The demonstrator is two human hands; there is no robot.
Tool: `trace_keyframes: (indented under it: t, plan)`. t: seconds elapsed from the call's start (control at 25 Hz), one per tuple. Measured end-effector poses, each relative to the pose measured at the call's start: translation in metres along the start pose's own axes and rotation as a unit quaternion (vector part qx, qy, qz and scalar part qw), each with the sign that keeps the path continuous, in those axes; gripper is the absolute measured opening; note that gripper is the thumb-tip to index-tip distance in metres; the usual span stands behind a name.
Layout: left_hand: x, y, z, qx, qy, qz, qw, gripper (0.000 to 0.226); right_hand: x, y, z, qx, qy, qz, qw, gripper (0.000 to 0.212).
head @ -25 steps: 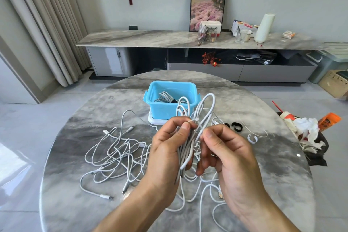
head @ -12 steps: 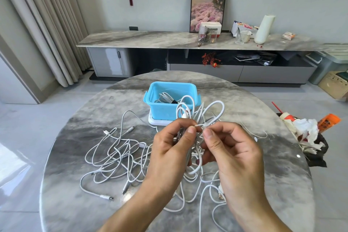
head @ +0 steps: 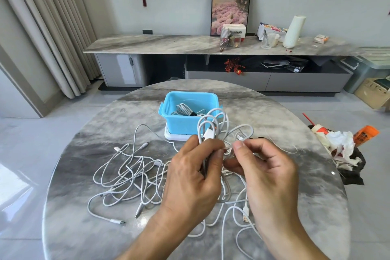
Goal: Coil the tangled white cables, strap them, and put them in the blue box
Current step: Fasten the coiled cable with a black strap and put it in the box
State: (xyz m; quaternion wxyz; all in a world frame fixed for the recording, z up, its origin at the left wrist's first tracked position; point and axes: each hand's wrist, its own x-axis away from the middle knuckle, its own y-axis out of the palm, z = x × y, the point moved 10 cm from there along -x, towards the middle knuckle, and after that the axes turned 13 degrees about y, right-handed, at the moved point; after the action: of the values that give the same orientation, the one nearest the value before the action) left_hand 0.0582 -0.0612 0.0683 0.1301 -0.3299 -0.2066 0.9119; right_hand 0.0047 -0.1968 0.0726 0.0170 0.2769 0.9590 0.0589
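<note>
Cable (head: 213,120) coil gripped in left hand (head: 190,177); right hand (head: 268,173) fingers pinch its loose end. Keep loops even, wrap tail tight before strapping.

A round grey marble table (head: 84,175) stands before a long marble sideboard (head: 160,43); on it a framed flower picture (head: 231,4), a white paper roll (head: 294,31), a tissue box (head: 235,31); beige curtains (head: 42,27) hang left
</note>
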Motion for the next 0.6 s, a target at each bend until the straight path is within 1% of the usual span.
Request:
trace_keyframes:
  t: [0.12, 0.16, 0.32, 0.48, 0.6]
  plan:
    - [0.0, 0.005, 0.004, 0.017, -0.003, -0.015, 1.0, 0.019, 0.0, -0.002, -0.001, 0.022, -0.02, 0.008, 1.0, 0.019]
    - [0.0, 0.006, 0.006, 0.019, -0.007, -0.019, 1.0, 0.019, 0.001, -0.003, -0.003, 0.032, -0.035, 0.01, 0.999, 0.019]
    - [0.001, 0.006, 0.002, -0.007, -0.015, -0.014, 1.0, 0.022, 0.01, 0.004, -0.022, 0.084, -0.133, -0.001, 0.988, 0.014]
    - [0.002, 0.001, -0.005, -0.023, -0.033, 0.001, 0.999, 0.026, 0.019, 0.008, -0.038, 0.163, -0.232, 0.012, 0.959, 0.013]
    - [0.003, -0.004, -0.009, -0.015, -0.058, 0.013, 0.998, 0.03, 0.029, 0.013, -0.046, 0.224, -0.306, 0.025, 0.925, 0.013]
